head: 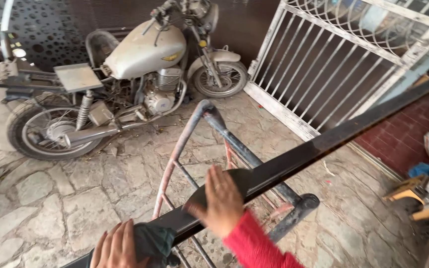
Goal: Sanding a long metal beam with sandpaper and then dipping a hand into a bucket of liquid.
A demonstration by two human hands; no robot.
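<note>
Head view: we see our right hand (223,201), blurry, with fingers spread, pressing a dark sheet of sandpaper (224,184) flat onto a long black metal bar (319,145). Our left hand (116,246) lies open on a dark green cloth (152,241) at the bar's near end. The bar rests across a paint-stained metal stand (209,149). An old dusty motorcycle (125,74) is parked behind it, near a white metal gate (323,59).

black metal bar (323,144) | long, glossy, slanted | lying across red-painted stand (184,134)
</note>
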